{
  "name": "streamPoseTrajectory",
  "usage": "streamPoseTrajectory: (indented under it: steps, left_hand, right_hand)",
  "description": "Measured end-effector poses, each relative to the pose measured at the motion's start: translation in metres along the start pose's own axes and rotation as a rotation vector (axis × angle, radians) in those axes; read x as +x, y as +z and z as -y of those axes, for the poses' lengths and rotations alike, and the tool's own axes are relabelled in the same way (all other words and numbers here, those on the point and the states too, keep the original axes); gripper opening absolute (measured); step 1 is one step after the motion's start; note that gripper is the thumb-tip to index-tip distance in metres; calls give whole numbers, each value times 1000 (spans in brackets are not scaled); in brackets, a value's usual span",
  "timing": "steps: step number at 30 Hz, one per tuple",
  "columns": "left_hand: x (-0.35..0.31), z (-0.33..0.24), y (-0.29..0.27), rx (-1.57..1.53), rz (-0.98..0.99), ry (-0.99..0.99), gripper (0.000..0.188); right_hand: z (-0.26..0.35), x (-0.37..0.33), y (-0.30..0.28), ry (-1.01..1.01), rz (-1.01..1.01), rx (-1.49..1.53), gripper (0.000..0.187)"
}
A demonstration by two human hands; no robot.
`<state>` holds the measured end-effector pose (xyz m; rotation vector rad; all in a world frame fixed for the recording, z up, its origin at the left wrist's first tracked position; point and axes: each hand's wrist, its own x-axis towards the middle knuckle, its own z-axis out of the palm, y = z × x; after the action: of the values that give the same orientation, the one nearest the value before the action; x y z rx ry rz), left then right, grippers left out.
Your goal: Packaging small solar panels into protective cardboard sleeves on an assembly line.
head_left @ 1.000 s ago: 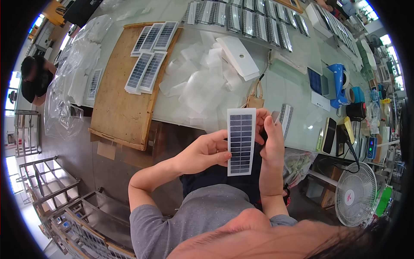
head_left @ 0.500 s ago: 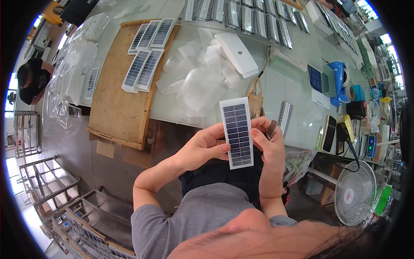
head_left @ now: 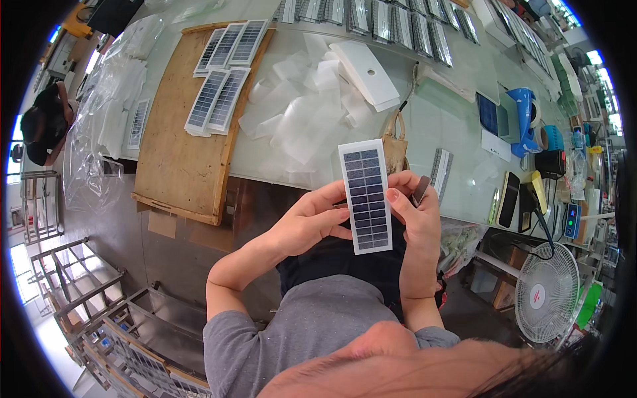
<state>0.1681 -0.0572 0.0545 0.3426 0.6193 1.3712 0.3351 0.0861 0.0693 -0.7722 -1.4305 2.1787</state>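
Between my hands, a narrow solar panel [head_left: 367, 199] with a white border and dark cells is held nearly upright, its cell face toward me. My left hand [head_left: 312, 222] is closed on its left edge, thumb at the border. On the opposite edge, my right hand [head_left: 417, 205] grips with thumb and fingers. A small dark flat strip [head_left: 421, 190], of a kind I cannot make out, is also tucked in the right fingers. Just beyond the panel, a tan pouch with a handle [head_left: 395, 147] lies at the table edge.
On the left, a wooden board [head_left: 162, 132] bears several solar panels [head_left: 215, 99]. Translucent film pieces [head_left: 292, 126] and a white box [head_left: 365, 73] lie mid-table. Rows of wrapped strips [head_left: 381, 26] sit far back. A blue tape dispenser [head_left: 522, 126], phone [head_left: 508, 200] and fan [head_left: 547, 292] are right.
My hands tilt the panel slightly, and its far end has risen a little in view. Both hands keep their hold. The person at the far left has shifted.
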Motion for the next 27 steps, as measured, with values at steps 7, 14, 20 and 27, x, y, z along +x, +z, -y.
streamPoseTrajectory:
  steps: [7,14,20,27]
  left_hand:
    - [0,1,2,84,-33,7,46]
    - [0,2,2,81,-32,5,47]
    - [1,1,2,87,-39,2,47]
    - [2,4,0,78,-56,-6,45]
  right_hand:
    - [-1,0,2,8,-13,15,17]
    - [-2,0,2,13,-18,5,17]
    - [-2,0,2,9,-11,19,17]
    - [-3,1,1,9,-15,-3,16]
